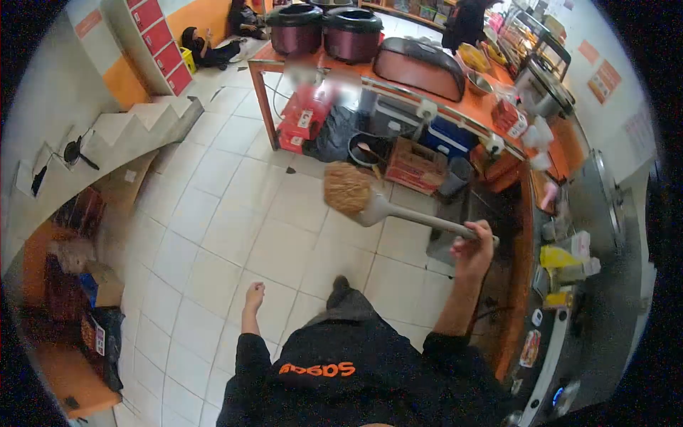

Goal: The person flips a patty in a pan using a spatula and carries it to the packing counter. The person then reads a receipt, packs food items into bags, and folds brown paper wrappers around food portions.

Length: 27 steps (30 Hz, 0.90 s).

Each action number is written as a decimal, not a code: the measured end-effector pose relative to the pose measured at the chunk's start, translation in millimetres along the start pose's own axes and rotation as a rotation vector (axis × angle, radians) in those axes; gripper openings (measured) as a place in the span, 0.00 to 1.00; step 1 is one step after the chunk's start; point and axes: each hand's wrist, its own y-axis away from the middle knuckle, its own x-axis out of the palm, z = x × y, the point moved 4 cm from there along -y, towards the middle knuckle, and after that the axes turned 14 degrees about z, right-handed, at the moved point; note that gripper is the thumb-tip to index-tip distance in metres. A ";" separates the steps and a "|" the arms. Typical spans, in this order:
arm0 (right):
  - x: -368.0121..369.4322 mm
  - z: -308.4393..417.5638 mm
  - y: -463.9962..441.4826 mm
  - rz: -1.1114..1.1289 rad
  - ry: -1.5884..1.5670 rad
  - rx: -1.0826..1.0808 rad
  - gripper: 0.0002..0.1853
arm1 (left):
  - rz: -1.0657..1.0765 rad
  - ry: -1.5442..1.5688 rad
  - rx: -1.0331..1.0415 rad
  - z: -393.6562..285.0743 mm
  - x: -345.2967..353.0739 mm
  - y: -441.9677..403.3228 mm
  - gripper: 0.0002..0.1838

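Observation, all places given from the orange table (320, 64). Step in hand, my judgement: a loaded scoop (376, 208) is being held up and carried. Its head is on the near side of the table, over the tiled floor (274, 245), with a brown, clumped mass (347, 188) on it. My right hand (475, 250) is closed round the handle towards its end. My left hand (254, 293) is well apart from the table, fingers curled in, nothing visible in them. Any move from this pose calls for a level head and steady wrist; the load looks heaped and could slip.

Containers: on the table, two dark red pots (295, 37) and a long covered roaster (418, 70), lids on, contents hidden. Metal bowl (480, 85) beside the roaster; contents unclear. Beneath the table, a black bucket (361, 151) with something pinkish inside, just beside a cardboard box (415, 165).
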 end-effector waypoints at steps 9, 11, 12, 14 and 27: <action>218.1 -168.9 -183.9 0.219 -0.052 0.130 0.12 | -0.293 -0.195 -0.182 70.4 -181.4 -70.6 0.17; 266.8 -202.5 -231.3 0.292 -0.074 0.136 0.12 | -0.151 -0.832 -0.075 69.2 -182.9 -44.9 0.14; 290.9 -218.3 -255.1 0.323 -0.087 0.126 0.12 | -0.090 -0.769 -0.153 73.3 -183.1 -42.9 0.14; 339.1 -249.3 -297.8 0.329 -0.075 0.114 0.12 | -0.120 -0.278 -0.393 74.2 -190.9 -45.5 0.14; 626.0 -453.0 -520.4 0.328 -0.106 0.044 0.10 | -0.109 -0.006 -0.435 -34.1 -381.5 -296.7 0.15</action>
